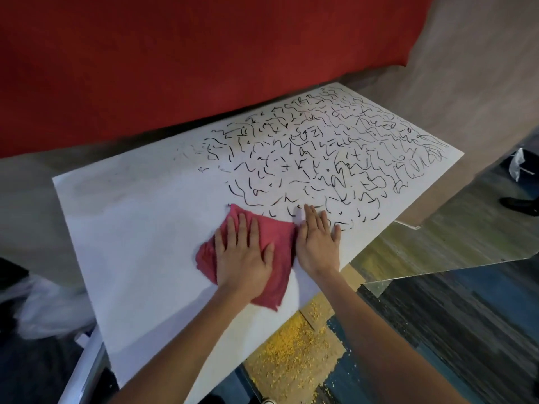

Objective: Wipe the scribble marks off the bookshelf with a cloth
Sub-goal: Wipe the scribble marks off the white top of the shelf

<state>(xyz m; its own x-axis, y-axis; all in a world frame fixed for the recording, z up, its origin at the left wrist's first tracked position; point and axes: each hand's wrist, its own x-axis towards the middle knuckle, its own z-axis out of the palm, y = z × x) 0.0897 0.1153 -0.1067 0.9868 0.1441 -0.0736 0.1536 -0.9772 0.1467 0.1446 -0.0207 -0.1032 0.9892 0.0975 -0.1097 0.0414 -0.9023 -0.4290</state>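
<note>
A white bookshelf top (140, 252) slants across the view. Black scribble marks (335, 158) cover its right half, while the left half shows only faint smears. A pink cloth (280, 246) lies flat on the board at the near edge of the marks. My left hand (245, 255) presses flat on the cloth with straight, spread fingers. Just right of the cloth, my right hand (318, 243) rests flat on the bare board, its fingertips among the nearest scribbles.
A red wall panel (189, 59) rises behind the shelf. Yellow crumbs on a brown board (291, 354) lie on the floor below the near edge. A mirror-like sheet (437, 252) leans at the right. A dark shoe (519, 205) stands at far right.
</note>
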